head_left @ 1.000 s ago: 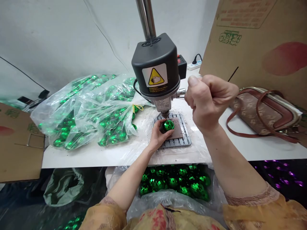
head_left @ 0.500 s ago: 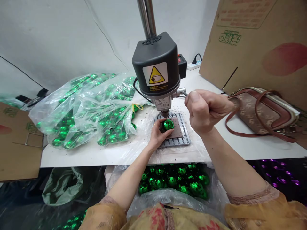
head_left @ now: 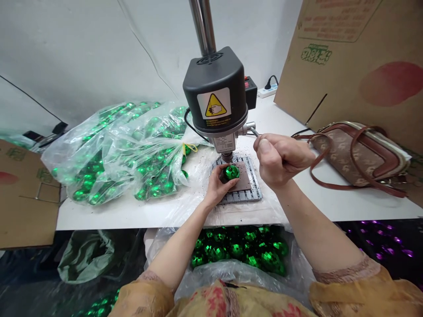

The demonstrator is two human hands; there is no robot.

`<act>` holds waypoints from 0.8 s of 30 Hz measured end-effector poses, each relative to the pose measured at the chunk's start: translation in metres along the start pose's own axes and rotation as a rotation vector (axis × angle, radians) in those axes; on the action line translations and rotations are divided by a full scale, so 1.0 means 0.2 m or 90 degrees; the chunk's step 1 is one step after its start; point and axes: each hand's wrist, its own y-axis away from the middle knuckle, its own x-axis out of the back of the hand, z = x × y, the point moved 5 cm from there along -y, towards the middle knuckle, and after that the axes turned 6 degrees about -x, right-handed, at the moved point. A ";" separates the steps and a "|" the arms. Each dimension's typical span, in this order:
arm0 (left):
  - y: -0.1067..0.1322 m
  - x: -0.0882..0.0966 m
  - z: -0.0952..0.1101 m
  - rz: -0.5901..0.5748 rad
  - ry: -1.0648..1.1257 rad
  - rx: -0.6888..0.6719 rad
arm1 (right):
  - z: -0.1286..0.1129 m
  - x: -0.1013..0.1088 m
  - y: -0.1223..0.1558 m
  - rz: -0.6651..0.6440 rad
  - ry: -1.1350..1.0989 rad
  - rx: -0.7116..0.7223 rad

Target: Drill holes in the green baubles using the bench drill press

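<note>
My left hand grips a shiny green faceted ball between thumb and fingers. The ball rests on a brownish square board on the slotted metal base of a bench drill press. Right above the ball is the drill's chuck; whether the bit touches the ball I cannot tell. My right hand is closed around the drill's feed lever, at the right side of the machine, and hides most of it.
Clear plastic bags of green balls lie left on the white table. More green balls fill a plastic-lined container below the table edge. A brown handbag and a cardboard box stand right. Dark chips litter the base.
My right hand has moved down slightly with the lever. My left hand and the green ball stay in place under the chuck.
</note>
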 end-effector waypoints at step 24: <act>0.86 -0.39 0.21 -0.681 -0.235 -0.174 | -0.02 -0.11 -0.29 0.053 -0.017 -0.215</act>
